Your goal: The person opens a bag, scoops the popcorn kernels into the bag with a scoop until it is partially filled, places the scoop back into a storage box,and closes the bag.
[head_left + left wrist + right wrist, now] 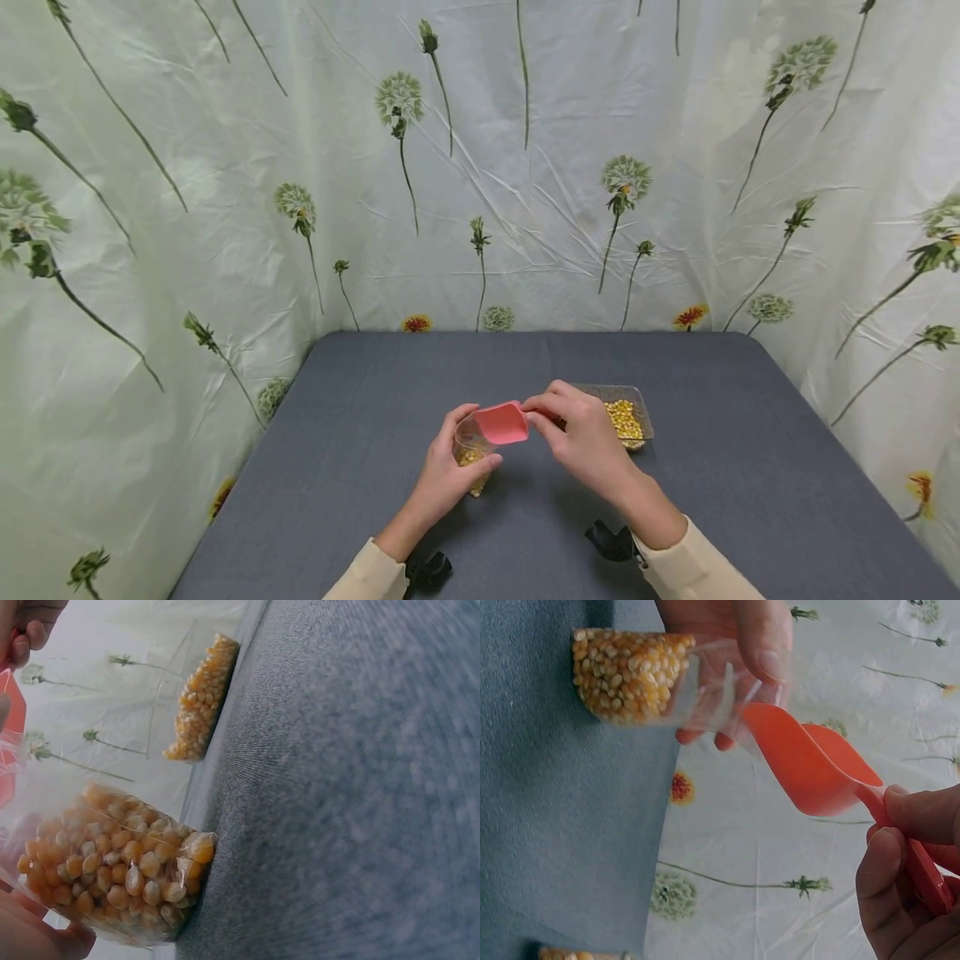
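Observation:
My left hand (pixel 442 471) holds a clear plastic bag (pixel 120 862) near its top, thumb on one side and fingers on the other. Yellow corn kernels (pixel 626 675) fill the lower part of the bag, which stands upright on the table. Between thumb and fingers, my right hand (pixel 588 433) grips the handle of a pink-red scoop (pixel 802 769). The scoop is tilted with its lip at the bag's mouth, and no kernels show in its bowl in the head view. Behind the right hand sits a clear rectangular tub (pixel 641 408) of corn kernels.
A dark grey cloth covers the table (pixel 375 375). Pale curtains (pixel 525 208) printed with dandelions hang along its back and sides. Black wrist straps (pixel 611 542) sit below both hands.

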`<action>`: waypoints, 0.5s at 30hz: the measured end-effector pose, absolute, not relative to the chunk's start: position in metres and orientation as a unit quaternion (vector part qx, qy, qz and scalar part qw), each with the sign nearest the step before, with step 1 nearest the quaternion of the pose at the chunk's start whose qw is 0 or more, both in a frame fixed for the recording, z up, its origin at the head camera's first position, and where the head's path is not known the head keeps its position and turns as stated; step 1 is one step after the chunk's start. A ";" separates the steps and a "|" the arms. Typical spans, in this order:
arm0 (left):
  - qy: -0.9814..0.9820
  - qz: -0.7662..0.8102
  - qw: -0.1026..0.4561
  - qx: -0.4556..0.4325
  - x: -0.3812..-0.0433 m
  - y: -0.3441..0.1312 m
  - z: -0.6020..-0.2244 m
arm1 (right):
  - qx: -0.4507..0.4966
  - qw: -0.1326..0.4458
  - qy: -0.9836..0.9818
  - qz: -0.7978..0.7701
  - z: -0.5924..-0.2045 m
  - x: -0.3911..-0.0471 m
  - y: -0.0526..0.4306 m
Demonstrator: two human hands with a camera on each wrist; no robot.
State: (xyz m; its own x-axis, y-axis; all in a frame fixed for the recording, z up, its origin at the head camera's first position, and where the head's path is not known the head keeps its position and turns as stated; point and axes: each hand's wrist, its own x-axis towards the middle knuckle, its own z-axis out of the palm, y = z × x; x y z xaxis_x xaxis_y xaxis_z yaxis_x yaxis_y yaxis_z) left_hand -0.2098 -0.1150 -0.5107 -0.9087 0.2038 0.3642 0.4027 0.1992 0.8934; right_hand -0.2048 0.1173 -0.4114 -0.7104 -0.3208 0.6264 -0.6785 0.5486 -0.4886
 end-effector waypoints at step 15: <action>-0.770 -0.595 0.082 -0.214 -0.209 -0.115 -0.509 | 0.226 0.272 -0.857 0.374 -0.408 -0.212 0.158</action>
